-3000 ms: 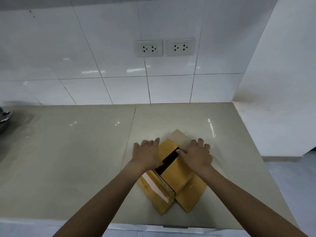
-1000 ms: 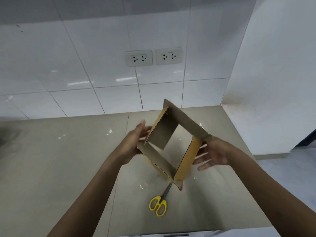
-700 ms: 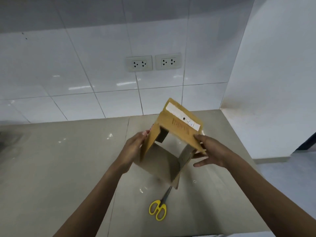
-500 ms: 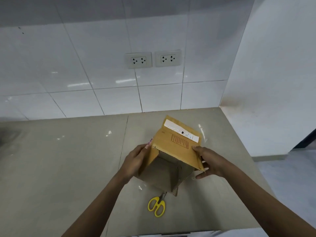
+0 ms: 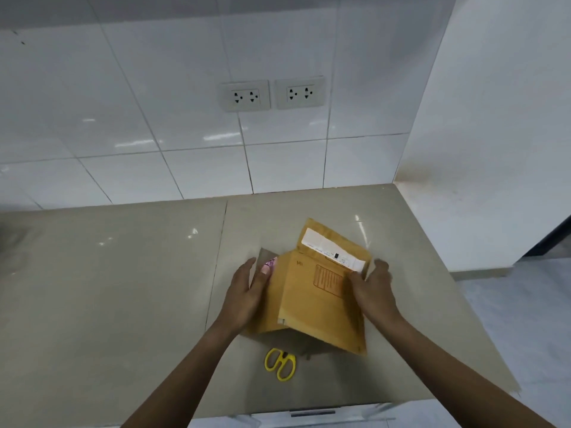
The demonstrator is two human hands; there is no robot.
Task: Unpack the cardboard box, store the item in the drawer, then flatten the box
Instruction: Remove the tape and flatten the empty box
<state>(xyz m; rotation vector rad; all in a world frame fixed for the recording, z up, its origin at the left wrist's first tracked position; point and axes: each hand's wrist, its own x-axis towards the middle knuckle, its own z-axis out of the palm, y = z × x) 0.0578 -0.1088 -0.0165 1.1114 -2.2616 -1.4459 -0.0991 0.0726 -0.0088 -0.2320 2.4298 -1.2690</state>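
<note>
While the cardboard box (image 5: 312,291) is nearly collapsed on the beige countertop (image 5: 123,288), near its right end, the step in hand looks to be the last one, flattening. The left hand (image 5: 247,293) grips the box's left edge, thumb on the top panel and fingers lying along the side. The right hand (image 5: 372,290) grips the right edge, thumb pressed on the printed panel just below the white shipping label (image 5: 333,250); its other fingers are hidden behind the cardboard.

The near end is still raised, with a shadowed gap under it, so the panels have not fully closed. To finish cleanly, I would press both palms down and slightly outward, letting the sides fold along their existing creases and not across them. A loose flap juts out at the far left corner; it should be tucked flat or it may spring the stack open.

The yellow-handled scissors (image 5: 280,363) lie just nearer than the box, their blades hidden under its near edge. Sliding them aside first would let the cardboard sit level. No drawer interior or unpacked item is visible.
</note>
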